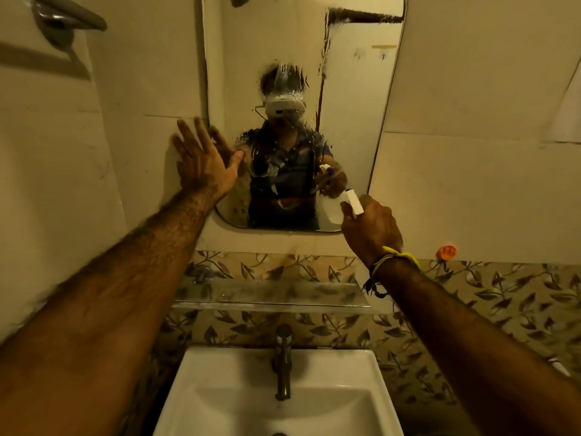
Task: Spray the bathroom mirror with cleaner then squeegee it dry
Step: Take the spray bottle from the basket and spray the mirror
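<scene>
The bathroom mirror [352, 99] hangs on the wall above the sink, its middle streaked with wet drops and runs of cleaner. My right hand [372, 229] grips a white spray bottle [344, 206] in front of the mirror's lower right corner, nozzle pointed at the glass. My left hand [201, 162] is raised with fingers spread straight at the mirror's left edge, at or just off the surface. No squeegee is in view.
A glass shelf [270, 297] runs under the mirror. Below it stand a dark tap [283, 360] and a white sink [276, 394]. A metal towel bar [67, 18] sticks out at the upper left. An orange hook [448, 251] sits on the right wall.
</scene>
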### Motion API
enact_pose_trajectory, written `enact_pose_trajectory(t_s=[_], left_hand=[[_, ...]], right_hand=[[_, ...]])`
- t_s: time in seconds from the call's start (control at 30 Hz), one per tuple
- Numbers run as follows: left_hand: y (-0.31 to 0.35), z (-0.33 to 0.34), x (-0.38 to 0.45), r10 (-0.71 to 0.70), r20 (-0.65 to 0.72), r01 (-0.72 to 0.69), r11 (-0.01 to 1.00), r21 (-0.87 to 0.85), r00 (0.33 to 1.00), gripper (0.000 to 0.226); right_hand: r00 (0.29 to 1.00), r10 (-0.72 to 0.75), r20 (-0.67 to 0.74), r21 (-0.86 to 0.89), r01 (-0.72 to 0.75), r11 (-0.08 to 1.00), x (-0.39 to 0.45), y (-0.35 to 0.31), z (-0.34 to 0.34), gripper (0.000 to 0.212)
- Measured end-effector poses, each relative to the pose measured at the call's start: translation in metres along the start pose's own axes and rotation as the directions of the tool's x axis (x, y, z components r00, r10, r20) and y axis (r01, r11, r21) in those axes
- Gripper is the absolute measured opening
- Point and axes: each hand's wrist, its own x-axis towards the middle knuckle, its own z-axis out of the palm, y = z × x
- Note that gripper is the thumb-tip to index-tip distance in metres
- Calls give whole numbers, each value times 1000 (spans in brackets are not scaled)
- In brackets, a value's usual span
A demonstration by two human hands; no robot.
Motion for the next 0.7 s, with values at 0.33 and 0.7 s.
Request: enact_pose_trajectory(t_s=[0.33, 0.7], left_hand=[[20, -12, 16, 37, 89, -24, 990, -139, 995, 107], [47, -35, 30, 49, 2, -49, 998, 50, 999, 94]], right_hand=[[914, -376, 149, 111, 363, 925, -12, -84, -4, 19], [926, -315, -208, 347, 371, 861, 55, -140, -70, 21]])
